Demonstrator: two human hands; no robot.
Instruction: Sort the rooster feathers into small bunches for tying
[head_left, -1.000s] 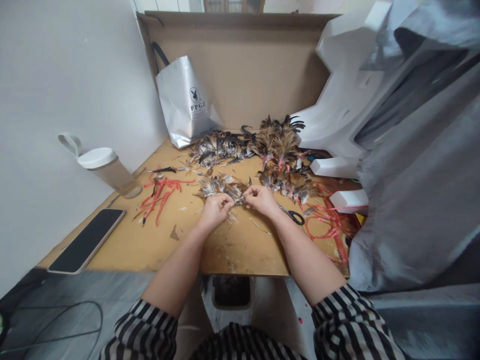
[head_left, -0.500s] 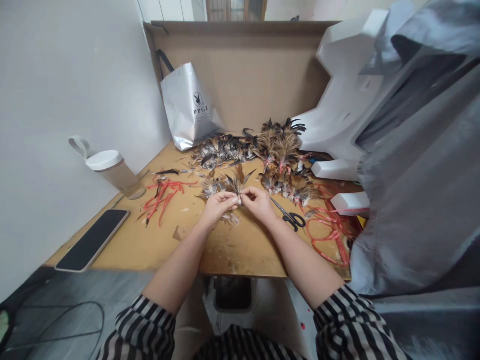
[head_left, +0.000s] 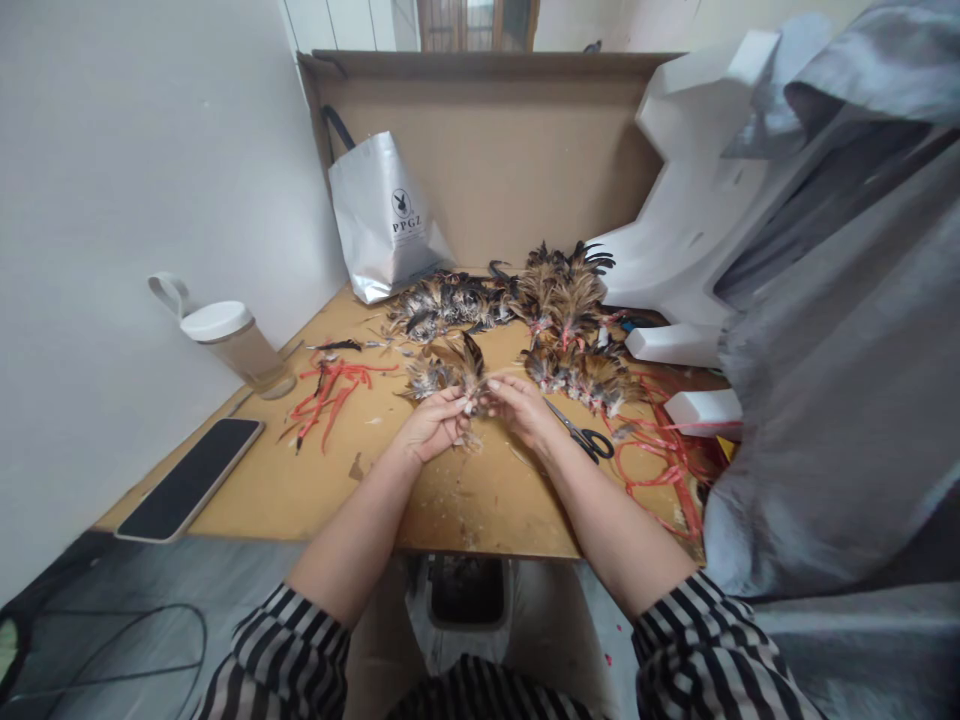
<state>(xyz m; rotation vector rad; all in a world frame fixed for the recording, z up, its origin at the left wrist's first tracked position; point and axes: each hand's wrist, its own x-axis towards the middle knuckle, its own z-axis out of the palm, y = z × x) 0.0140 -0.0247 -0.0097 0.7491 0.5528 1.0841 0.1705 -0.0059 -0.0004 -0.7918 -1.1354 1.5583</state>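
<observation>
My left hand (head_left: pixel 435 425) pinches a small bunch of brown and dark feathers (head_left: pixel 472 362) by its pale lower end, the tips pointing up. Close beside it, the fingers of my right hand (head_left: pixel 521 408) are pressed together on what looks like a thin, light feather at the bunch's right edge. Behind my left hand lies a small pile of loose feathers (head_left: pixel 427 375), partly covered by the bunch. Black-handled scissors (head_left: pixel 589 438) rest just right of my right hand, blades towards the back.
Feather bundles (head_left: pixel 566 290) and dark loose feathers (head_left: pixel 450 300) lie at the back, with more bundles (head_left: pixel 581 375) at right. Red strips (head_left: pixel 334 390), a phone (head_left: pixel 191 480) and a lidded cup (head_left: pixel 244 350) are at left. Red ribbon (head_left: pixel 660 460) tangles at right. A silver bag (head_left: pixel 386 220) stands behind.
My hands have moved slightly apart at the bunch, and my left hand has turned so more of its fingers show. The view has shifted a little.
</observation>
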